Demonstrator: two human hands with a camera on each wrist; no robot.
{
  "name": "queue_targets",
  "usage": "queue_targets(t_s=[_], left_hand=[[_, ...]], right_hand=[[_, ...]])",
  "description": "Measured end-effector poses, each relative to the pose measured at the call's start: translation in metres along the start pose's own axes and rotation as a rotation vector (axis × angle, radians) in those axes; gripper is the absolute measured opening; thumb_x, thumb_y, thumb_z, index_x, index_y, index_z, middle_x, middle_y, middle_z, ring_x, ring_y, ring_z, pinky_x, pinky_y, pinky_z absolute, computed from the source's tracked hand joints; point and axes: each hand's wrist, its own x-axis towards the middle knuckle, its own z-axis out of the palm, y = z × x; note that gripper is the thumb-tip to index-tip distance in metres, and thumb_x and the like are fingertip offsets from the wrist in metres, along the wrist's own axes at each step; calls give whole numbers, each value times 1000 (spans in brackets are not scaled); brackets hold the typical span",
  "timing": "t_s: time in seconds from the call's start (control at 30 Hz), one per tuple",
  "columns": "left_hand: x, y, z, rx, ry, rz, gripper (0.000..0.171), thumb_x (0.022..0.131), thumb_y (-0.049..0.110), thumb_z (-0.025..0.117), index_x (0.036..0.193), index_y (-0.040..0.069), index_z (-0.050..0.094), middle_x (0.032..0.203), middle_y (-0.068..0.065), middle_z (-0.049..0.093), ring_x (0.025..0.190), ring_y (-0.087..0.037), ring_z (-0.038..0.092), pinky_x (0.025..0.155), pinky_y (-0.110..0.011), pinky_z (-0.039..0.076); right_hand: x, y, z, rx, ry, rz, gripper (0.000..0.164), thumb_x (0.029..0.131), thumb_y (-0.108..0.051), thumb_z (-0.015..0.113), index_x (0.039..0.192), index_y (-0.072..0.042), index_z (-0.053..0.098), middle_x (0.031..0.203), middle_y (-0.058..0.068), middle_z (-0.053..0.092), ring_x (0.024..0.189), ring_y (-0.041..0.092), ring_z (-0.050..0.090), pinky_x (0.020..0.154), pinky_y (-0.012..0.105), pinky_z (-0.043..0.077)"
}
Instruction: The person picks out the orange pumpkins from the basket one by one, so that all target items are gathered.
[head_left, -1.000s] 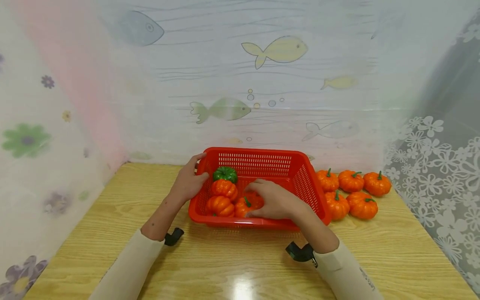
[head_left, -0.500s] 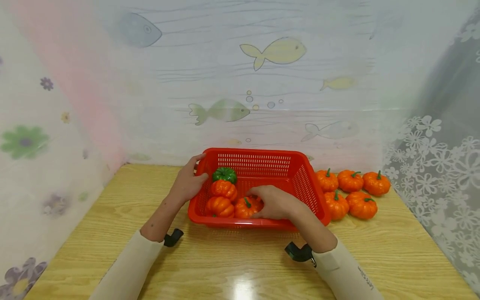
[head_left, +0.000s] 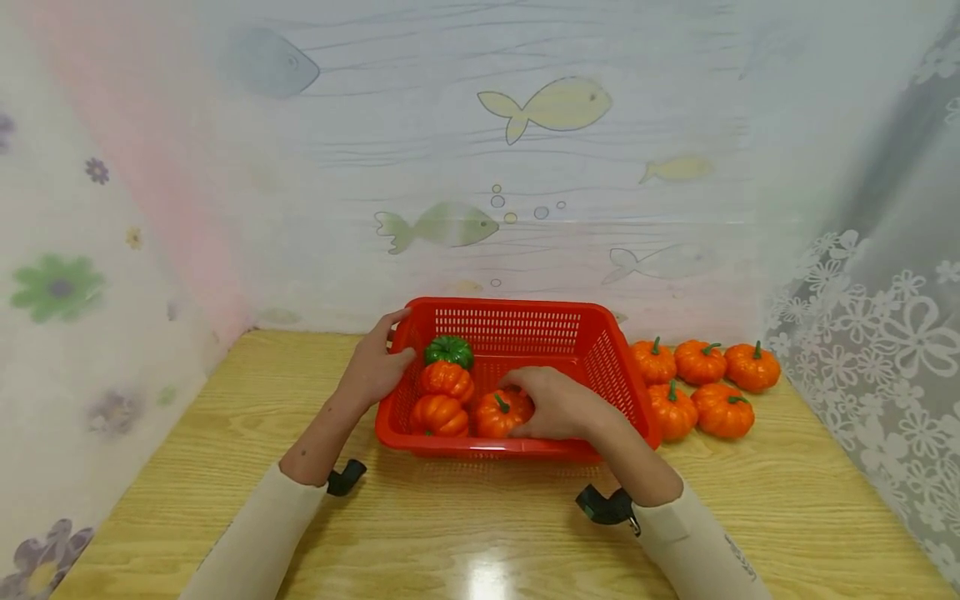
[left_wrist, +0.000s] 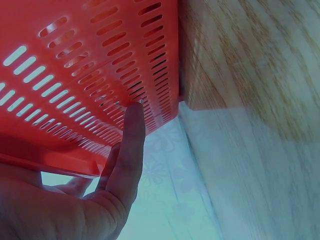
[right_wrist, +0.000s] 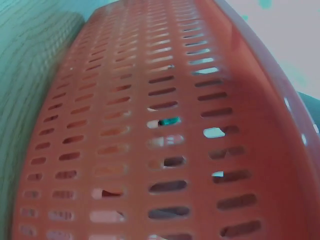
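A red slotted plastic basket [head_left: 517, 306] stands on the table. My left hand [head_left: 372, 368] grips its left rim, with the thumb over the edge; the left wrist view shows a finger [left_wrist: 132, 150] along the outer wall [left_wrist: 115, 65]. Inside the basket, my right hand [head_left: 562, 406] holds a small orange pumpkin [head_left: 497, 418] with a green stem, fingers behind it and thumb in front. To its left sit two more orange pumpkins [head_left: 439, 415] and a green one [head_left: 449, 352]. In the right wrist view, the slotted front wall [right_wrist: 135, 115] mostly hides the right hand.
Several orange pumpkins [head_left: 701, 362] stand on the table right against or close to the basket's right side. Behind the basket hangs a pale sheet [head_left: 555, 258] printed with fish. The wooden table [head_left: 420, 533] reaches toward me in front.
My right hand has closed in around the orange pumpkin's right side, and the pumpkin has shifted slightly right, apart from its neighbours. The left hand stays on the basket rim.
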Motion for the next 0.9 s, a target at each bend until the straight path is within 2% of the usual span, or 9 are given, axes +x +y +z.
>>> queue_targets(t_s=[0.63, 0.9], left_hand=[[0, 1, 3, -8, 3, -18, 65, 105, 14, 53, 167, 18, 33, 135, -21, 55, 108, -36, 65, 87, -50, 64], [-2, 0, 3, -6, 7, -5, 65, 106, 14, 53, 167, 16, 32, 136, -22, 55, 109, -36, 63, 88, -50, 63]], right_hand=[[-23, 23, -15, 69, 121, -20, 61, 79, -36, 92, 129, -15, 64, 123, -2, 68, 113, 20, 63, 102, 43, 55], [-36, 29, -22, 101, 174, -47, 60, 78, -38, 93, 127, -20, 64, 122, -5, 68, 111, 18, 63, 98, 47, 56]])
